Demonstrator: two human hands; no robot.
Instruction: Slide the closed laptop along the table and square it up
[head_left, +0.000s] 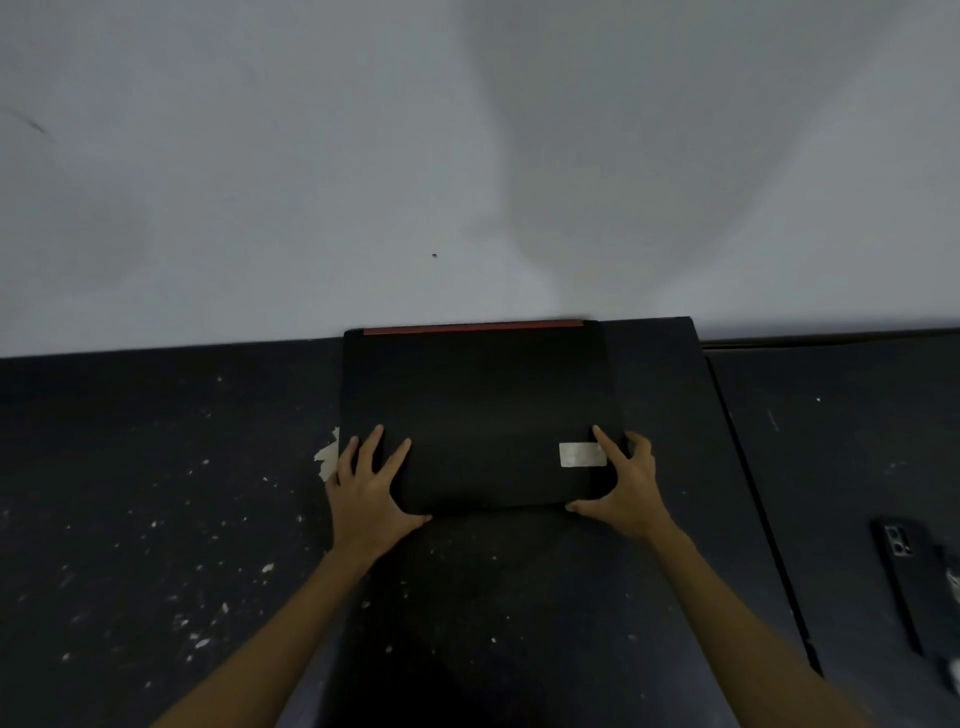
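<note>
Though at wall (467, 156), laptop (478, 405) free rightward.

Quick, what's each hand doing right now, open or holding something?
Left hand: open, straight fingers pressing flat on the closed laptop.
Right hand: grips the laptop's near right corner, fingers curled round its edge.

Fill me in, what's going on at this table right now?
A person has both hands on the closed laptop, which lies flat on the dark table. The left hand presses spread fingers on the lid at the near left corner; the right hand grips the near right corner beside a pale sticker. The laptop's far edge, with its red strip, sits by the wall and looks roughly parallel to it. A phone lies off to the right.
</note>
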